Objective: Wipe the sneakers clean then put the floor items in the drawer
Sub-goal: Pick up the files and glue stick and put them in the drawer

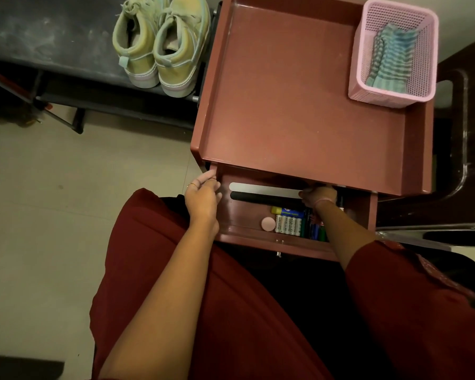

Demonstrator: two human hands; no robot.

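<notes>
A pair of pale yellow-green sneakers (159, 48) stands on a dark bench (52, 37) at the top left. The reddish cabinet's drawer (258, 239) is pulled open towards me. Inside it lie a white strip (263, 187), a black strip (263, 199), a pink disc (268, 224), a pack of batteries (288, 224), a blue and yellow tube (287, 212) and some markers (317, 233). My left hand (203, 196) holds the drawer's left wall. My right hand (318, 194) is inside the drawer, fingers curled, pinching the white strip's right end.
The cabinet's top tray (285, 91) carries a pink mesh basket (368, 89) with a striped blue cloth (390, 56) in it. Pale tiled floor (52, 201) lies to the left. Dark furniture stands to the right of the cabinet. My red clothing fills the lower frame.
</notes>
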